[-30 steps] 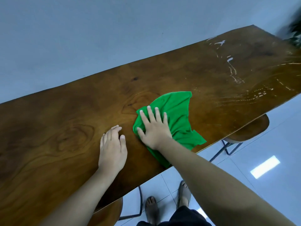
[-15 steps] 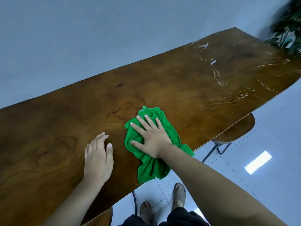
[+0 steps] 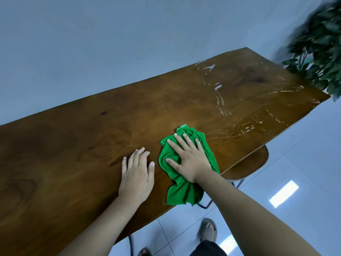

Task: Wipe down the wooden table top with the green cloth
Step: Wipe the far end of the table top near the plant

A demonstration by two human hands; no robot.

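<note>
Since a second ago the cloth (image 3: 186, 191) has bunched up under the right hand (image 3: 190, 161), lower centre. That hand's fingers lie flat, pressing the cloth down. Left hand (image 3: 137, 174) lies flat and bare on the tabletop (image 3: 73, 145), just beside. Mid-wipe. White streaks (image 3: 219, 100) at upper right probably need the next stroke. Count: one cloth, two hands, one tabletop.

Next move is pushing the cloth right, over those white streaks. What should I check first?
1. Right hand flat on green cloth: ok.
2. Left hand braced on table top, off the cloth: ok.
3. Cloth wholly on the table: not ok, near corner overhangs the edge.
4. Cloth spread out: not ok, bunched.
5. White streaks lie to the right: ok.
6. Cloth damp: cannot tell.
</note>
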